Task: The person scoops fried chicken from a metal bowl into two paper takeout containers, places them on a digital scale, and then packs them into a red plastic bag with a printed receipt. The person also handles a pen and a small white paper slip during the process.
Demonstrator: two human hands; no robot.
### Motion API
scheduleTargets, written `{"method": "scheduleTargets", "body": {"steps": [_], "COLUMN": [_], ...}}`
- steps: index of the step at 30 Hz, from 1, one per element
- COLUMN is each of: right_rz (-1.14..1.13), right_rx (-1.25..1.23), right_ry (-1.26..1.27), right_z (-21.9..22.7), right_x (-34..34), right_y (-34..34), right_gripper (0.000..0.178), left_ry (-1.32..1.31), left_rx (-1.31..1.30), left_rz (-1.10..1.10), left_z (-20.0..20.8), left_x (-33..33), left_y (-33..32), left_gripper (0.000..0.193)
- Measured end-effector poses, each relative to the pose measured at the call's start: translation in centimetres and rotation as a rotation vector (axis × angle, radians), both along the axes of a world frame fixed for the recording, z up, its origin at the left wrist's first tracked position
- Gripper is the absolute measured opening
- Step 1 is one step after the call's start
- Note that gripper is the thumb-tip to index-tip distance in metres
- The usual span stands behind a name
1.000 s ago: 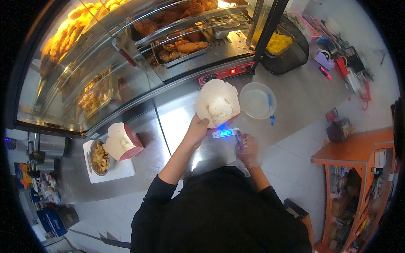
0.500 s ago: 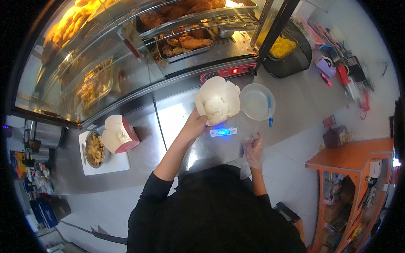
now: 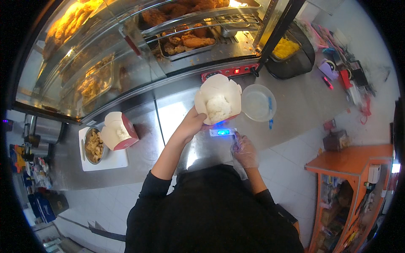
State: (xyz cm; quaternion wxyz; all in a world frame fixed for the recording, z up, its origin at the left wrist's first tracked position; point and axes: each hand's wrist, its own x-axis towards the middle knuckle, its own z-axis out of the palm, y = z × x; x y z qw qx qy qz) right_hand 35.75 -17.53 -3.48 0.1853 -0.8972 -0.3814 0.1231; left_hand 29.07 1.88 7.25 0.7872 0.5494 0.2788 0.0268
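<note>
My left hand (image 3: pixel 190 125) grips the near left edge of an open white paper takeaway box (image 3: pixel 228 90) with white rice (image 3: pixel 219 107) inside. The box is tilted so its opening faces me, just behind the lit blue display of a kitchen scale (image 3: pixel 222 132); whether it rests on the scale is unclear. My right hand (image 3: pixel 244 152), in a clear plastic glove, has its fingertips at the scale's right end, touching or nearly so. No object shows in it. A round translucent plastic bowl (image 3: pixel 255 103), with a blue mark on its side, stands right of the box.
A glass warming cabinet (image 3: pixel 139 63) with trays of fried chicken (image 3: pixel 192 41) lines the counter's back. At left, a second rice box (image 3: pixel 122 133) and a metal bowl of chicken pieces (image 3: pixel 94 145) sit by a white board (image 3: pixel 114 162). An orange shelf unit (image 3: pixel 350 162) stands right.
My right hand has moved left and slightly up to the scale's right end. My left hand and its box stay almost in place.
</note>
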Motion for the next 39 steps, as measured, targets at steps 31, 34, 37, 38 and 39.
{"method": "scheduleTargets", "body": {"steps": [31,34,37,38,39], "right_rz": [-0.688,-0.795,-0.616,-0.727,-0.837], "right_rx": [0.697,0.76,0.927,0.894,0.857], "right_ry": [0.549,0.531,0.33,0.398,0.466], "right_z": [-0.9,-2.2,-5.9,-3.5,-0.9], "right_x": [2.5,2.7,4.3,4.1,3.9], "right_y": [-3.5,-4.9,-7.5,-6.3,-5.2], "right_gripper": [0.027,0.024,0.032,0.03,0.029], "left_ry": [0.164,0.175,0.159,0.153,0.148], "left_rx": [0.223,0.218,0.222,0.222,0.222], "left_rz": [0.093,0.139,0.131,0.139,0.146], "left_z": [-0.8,-0.8,-0.6,-0.8,-1.0], "left_x": [-2.7,-3.5,-3.5,-3.5,-3.5], "left_y": [0.9,1.3,1.3,1.5,1.6], "left_gripper": [0.086,0.089,0.088,0.088,0.088]}}
